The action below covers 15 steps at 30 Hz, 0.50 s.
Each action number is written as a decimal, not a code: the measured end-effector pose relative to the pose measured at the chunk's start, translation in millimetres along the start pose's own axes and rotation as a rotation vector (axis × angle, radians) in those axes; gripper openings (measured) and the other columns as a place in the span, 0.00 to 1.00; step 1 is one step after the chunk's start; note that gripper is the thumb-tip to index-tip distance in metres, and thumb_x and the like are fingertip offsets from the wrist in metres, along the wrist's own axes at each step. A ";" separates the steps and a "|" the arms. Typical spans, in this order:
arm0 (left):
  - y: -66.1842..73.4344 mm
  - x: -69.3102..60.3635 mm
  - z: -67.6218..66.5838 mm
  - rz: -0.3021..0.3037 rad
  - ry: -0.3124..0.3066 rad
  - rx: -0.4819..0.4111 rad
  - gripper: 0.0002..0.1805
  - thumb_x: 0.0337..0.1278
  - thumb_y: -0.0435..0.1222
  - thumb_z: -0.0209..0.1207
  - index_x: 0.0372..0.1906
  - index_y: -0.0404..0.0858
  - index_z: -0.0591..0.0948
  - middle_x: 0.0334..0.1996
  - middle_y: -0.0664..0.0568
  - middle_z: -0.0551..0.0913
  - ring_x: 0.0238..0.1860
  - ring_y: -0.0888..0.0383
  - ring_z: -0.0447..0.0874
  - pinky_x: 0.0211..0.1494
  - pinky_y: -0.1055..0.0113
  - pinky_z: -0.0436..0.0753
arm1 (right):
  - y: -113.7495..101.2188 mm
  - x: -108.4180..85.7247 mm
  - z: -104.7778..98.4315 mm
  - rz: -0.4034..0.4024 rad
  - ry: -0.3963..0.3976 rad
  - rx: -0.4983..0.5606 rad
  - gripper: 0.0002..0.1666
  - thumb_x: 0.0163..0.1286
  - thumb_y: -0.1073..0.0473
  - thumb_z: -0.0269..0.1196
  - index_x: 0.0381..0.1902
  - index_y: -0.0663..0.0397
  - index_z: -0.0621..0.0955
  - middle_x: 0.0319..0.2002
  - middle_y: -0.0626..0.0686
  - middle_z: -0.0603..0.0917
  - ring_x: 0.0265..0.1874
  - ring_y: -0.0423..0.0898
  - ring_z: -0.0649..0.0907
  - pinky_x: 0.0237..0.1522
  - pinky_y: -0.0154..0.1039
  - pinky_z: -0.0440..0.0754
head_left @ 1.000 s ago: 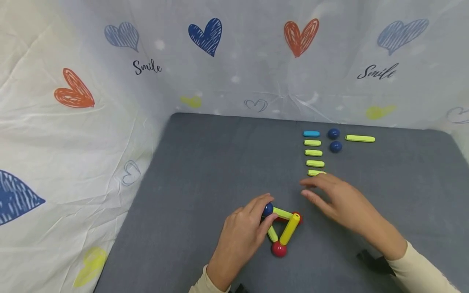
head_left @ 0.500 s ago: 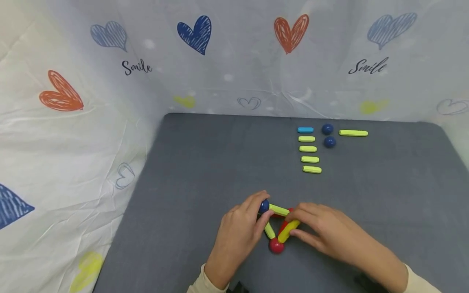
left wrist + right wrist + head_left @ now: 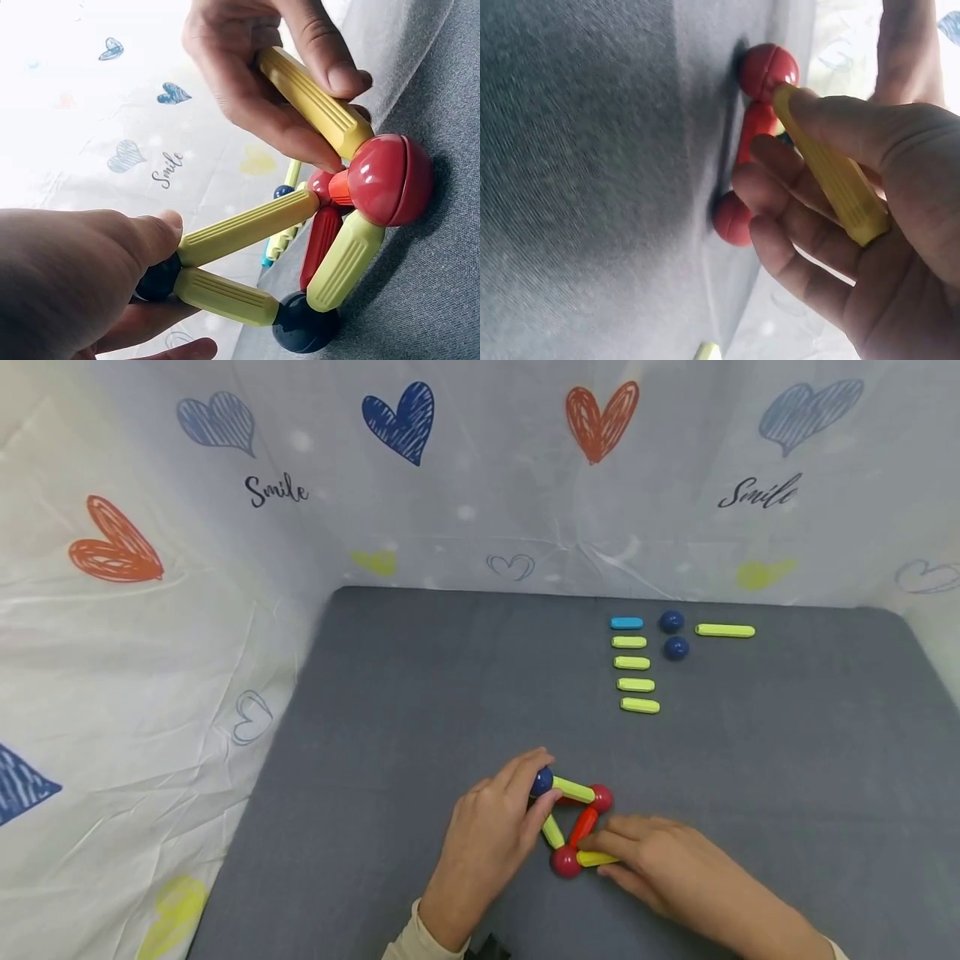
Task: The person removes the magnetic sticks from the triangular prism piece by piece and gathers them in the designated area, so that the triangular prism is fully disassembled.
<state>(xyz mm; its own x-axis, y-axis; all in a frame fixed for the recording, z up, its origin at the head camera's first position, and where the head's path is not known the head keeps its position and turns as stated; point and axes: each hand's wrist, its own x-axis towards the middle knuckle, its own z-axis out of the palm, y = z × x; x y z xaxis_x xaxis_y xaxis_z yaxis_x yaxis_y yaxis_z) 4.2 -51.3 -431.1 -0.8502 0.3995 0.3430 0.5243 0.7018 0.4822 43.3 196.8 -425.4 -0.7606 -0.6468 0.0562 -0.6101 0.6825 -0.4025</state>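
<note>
My left hand (image 3: 491, 843) grips a dark blue ball (image 3: 159, 279) at the raised corner of a frame of sticks and balls. Yellow-green sticks (image 3: 229, 298) run from that ball. Lower down, a second dark blue ball (image 3: 306, 322), a near red ball (image 3: 566, 862) and a far red ball (image 3: 602, 798) rest on the table. A red stick (image 3: 583, 828) joins the two red balls. With thumb and fingers, my right hand (image 3: 667, 868) pinches a yellow stick (image 3: 832, 176); its end touches the near red ball, and it slants upward in the left wrist view.
Farther back on the grey table (image 3: 420, 693) lie several short yellow-green sticks (image 3: 636, 685) in a column under a light blue stick (image 3: 627, 623). Beside them are two dark blue balls (image 3: 676, 648) and a longer yellow-green stick (image 3: 724, 631). A heart-printed cloth (image 3: 465, 468) hangs behind.
My right hand has come in from the right and taken the yellow stick. The stick's free end has swung right, away from the far red ball. My left hand keeps its hold.
</note>
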 end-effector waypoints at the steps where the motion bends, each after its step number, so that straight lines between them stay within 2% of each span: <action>1: 0.4 0.1 -0.3 -0.001 -0.003 0.000 0.24 0.68 0.45 0.71 0.64 0.44 0.82 0.62 0.53 0.86 0.34 0.57 0.91 0.40 0.64 0.89 | -0.3 -0.7 1.5 0.002 -0.004 -0.004 0.22 0.66 0.52 0.77 0.57 0.31 0.87 0.45 0.31 0.83 0.40 0.33 0.83 0.42 0.43 0.87; 4: 1.0 0.2 -0.9 -0.005 -0.010 0.001 0.24 0.68 0.45 0.71 0.64 0.44 0.82 0.62 0.53 0.86 0.35 0.57 0.91 0.41 0.64 0.89 | -1.6 -2.0 3.8 0.022 -0.015 -0.026 0.21 0.67 0.51 0.77 0.57 0.30 0.87 0.42 0.31 0.82 0.38 0.32 0.82 0.42 0.43 0.87; 8: 1.3 0.3 -1.2 -0.010 -0.011 -0.007 0.24 0.68 0.45 0.71 0.65 0.44 0.82 0.62 0.52 0.86 0.36 0.57 0.92 0.43 0.63 0.90 | -2.9 -2.2 4.9 0.045 -0.031 -0.052 0.21 0.65 0.50 0.78 0.56 0.35 0.87 0.41 0.32 0.83 0.36 0.32 0.81 0.41 0.42 0.87; 15: 1.1 -0.6 -0.2 -0.007 -0.004 -0.013 0.24 0.68 0.44 0.71 0.64 0.44 0.82 0.62 0.52 0.86 0.37 0.57 0.92 0.43 0.63 0.90 | -9.2 -2.3 16.5 0.041 0.020 -0.066 0.25 0.61 0.51 0.80 0.55 0.40 0.85 0.42 0.36 0.84 0.33 0.33 0.79 0.40 0.38 0.87</action>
<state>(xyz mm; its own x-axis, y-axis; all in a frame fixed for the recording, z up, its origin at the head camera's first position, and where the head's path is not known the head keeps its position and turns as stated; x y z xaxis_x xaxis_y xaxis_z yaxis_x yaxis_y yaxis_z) 5.3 -50.8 -430.6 -0.8538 0.3973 0.3364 0.5192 0.6971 0.4945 54.4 186.4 -436.9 -0.7891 -0.6114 0.0594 -0.5911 0.7296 -0.3439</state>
